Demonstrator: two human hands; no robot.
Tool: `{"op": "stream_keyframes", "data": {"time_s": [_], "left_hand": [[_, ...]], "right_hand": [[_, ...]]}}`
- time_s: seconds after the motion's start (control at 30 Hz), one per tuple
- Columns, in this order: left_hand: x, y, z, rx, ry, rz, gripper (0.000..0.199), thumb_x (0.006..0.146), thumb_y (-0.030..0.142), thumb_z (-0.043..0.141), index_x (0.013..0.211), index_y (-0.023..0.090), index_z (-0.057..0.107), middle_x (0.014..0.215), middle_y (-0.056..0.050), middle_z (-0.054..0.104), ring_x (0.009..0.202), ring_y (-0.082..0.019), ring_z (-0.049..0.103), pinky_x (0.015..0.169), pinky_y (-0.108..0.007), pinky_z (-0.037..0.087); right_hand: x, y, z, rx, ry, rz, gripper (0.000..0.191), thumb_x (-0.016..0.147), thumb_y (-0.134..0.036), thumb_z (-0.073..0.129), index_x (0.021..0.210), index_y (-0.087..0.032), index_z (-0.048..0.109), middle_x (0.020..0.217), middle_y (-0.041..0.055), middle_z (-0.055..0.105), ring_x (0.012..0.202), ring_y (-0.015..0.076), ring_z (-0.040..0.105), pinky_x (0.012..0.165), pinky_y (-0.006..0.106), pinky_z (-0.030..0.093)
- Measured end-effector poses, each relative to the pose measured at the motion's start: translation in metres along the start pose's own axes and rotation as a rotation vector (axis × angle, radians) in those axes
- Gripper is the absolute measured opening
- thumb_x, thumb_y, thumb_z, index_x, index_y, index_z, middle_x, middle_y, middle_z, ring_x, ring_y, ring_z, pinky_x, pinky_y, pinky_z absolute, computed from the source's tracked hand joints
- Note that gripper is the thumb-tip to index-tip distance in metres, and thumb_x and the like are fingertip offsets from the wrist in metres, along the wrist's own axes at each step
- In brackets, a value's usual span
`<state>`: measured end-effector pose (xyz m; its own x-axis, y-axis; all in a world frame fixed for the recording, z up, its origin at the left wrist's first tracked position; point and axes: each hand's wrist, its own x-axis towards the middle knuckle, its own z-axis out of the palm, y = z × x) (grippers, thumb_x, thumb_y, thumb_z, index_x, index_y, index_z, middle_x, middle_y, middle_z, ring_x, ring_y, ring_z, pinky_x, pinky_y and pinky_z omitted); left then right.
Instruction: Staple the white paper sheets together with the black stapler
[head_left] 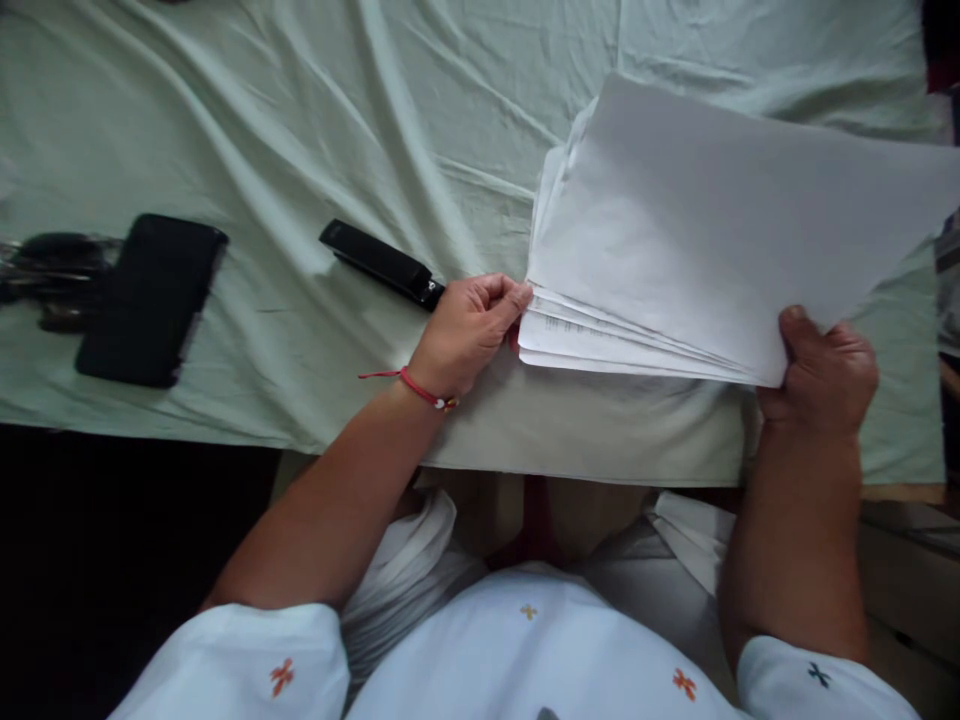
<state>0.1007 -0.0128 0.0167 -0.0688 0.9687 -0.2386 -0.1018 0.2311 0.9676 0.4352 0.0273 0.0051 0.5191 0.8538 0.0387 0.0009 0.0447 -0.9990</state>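
A loose, fanned stack of white paper sheets (697, 220) lies over the right part of the cloth-covered table. My left hand (480, 320), with a red string bracelet at the wrist, pinches the corner of some sheets at the stack's left edge. The lower right corner of the stack is gripped by my right hand (821, 370), thumb on top. Printed text shows on a sheet lower in the stack. Just left of my left hand sits a black stapler (382, 262), its near end partly hidden by that hand.
A black phone (152, 300) lies on the pale green tablecloth (285, 120) at the left. Beside it, at the far left, is a dark bundle of small items (56, 275) too blurred to name. The table's front edge runs just in front of my body.
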Motion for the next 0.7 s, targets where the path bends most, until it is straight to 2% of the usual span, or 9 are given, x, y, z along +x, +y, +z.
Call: {"op": "stream_keyframes", "data": {"time_s": [0.17,0.3,0.4,0.53,0.6,0.7], "left_hand": [[0.002,0.0,-0.001,-0.103,-0.024,-0.042,0.041,0.098,0.044,0.069,0.067,0.019,0.058,0.062,0.002,0.055,0.052,-0.009,0.048,0.048,-0.021,0.038],[0.008,-0.002,-0.001,-0.071,0.0,-0.011,0.034,0.091,0.033,0.078,0.067,0.02,0.057,0.06,0.004,0.053,0.053,-0.009,0.049,0.052,-0.023,0.042],[0.014,-0.002,-0.003,-0.084,0.043,0.097,0.025,0.085,0.025,0.081,0.072,0.02,0.06,0.065,0.004,0.056,0.061,-0.011,0.056,0.061,-0.024,0.047],[0.022,0.001,-0.01,-0.166,0.029,0.304,0.019,0.081,0.026,0.082,0.08,0.021,0.064,0.078,0.003,0.064,0.08,-0.011,0.064,0.085,-0.028,0.053],[0.026,0.001,-0.015,-0.199,0.008,0.397,0.024,0.076,0.031,0.087,0.079,0.022,0.064,0.079,0.004,0.064,0.082,-0.011,0.063,0.086,-0.03,0.052],[0.026,0.002,-0.023,-0.156,0.04,0.471,0.03,0.07,0.037,0.091,0.074,0.023,0.064,0.074,0.004,0.06,0.081,-0.013,0.061,0.078,-0.031,0.051]], "right_hand": [[-0.002,0.0,0.001,0.03,-0.043,-0.013,0.037,0.052,-0.031,0.093,0.073,-0.018,0.065,0.079,-0.001,0.071,0.077,0.0149,0.069,0.093,0.04,0.064],[-0.005,-0.003,0.004,0.043,-0.074,-0.026,0.034,0.055,-0.031,0.091,0.077,-0.017,0.07,0.085,0.0016,0.073,0.08,0.0161,0.07,0.093,0.04,0.063],[-0.006,-0.003,0.005,0.066,-0.114,-0.038,0.035,0.053,-0.027,0.09,0.082,-0.017,0.073,0.085,0.0013,0.072,0.084,0.0157,0.07,0.096,0.039,0.06],[-0.007,-0.003,0.005,0.109,-0.173,-0.046,0.033,0.047,-0.018,0.087,0.074,-0.019,0.068,0.087,-0.0001,0.07,0.089,0.0164,0.069,0.105,0.042,0.055],[-0.01,-0.005,0.006,0.118,-0.156,-0.06,0.031,0.045,-0.017,0.087,0.067,-0.019,0.066,0.083,-0.0005,0.068,0.089,0.0179,0.069,0.106,0.045,0.054],[-0.014,-0.01,0.004,0.092,-0.105,-0.063,0.031,0.04,-0.018,0.089,0.058,-0.02,0.063,0.075,-0.0006,0.066,0.085,0.021,0.068,0.102,0.051,0.056]]}}
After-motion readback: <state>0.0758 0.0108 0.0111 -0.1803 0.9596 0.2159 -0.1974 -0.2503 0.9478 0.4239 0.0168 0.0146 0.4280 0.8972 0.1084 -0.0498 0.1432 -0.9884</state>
